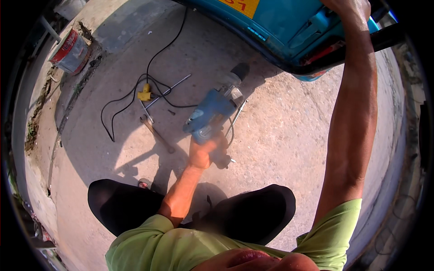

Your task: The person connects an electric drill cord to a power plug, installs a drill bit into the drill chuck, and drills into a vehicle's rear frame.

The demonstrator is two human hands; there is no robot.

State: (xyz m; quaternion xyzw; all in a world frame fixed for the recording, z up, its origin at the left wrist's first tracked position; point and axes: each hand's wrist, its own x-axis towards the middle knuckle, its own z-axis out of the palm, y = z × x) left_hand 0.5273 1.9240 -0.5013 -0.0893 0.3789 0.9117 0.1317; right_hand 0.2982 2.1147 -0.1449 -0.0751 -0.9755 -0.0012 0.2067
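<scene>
My left hand (203,151) is closed around the handle of a blue corded power drill (210,115), slightly blurred, held over the concrete. Its metal front and black chuck (241,70) point away from me, toward the teal vehicle (289,27). Stretched far forward, my right hand (350,10) is at the upper edge of the view, against the top of the vehicle's body. Its fingers are cut off there, so their grip is hidden. A black cord (183,106) trails left from the drill toward a yellow connector (144,94) on the ground.
Beside the yellow connector lie a metal T-handle wrench (174,86), a rusty spanner (158,135) and a small bolt (171,112). A red and white bucket (70,53) stands at the far left. The vehicle's black bar (325,67) passes under my right arm.
</scene>
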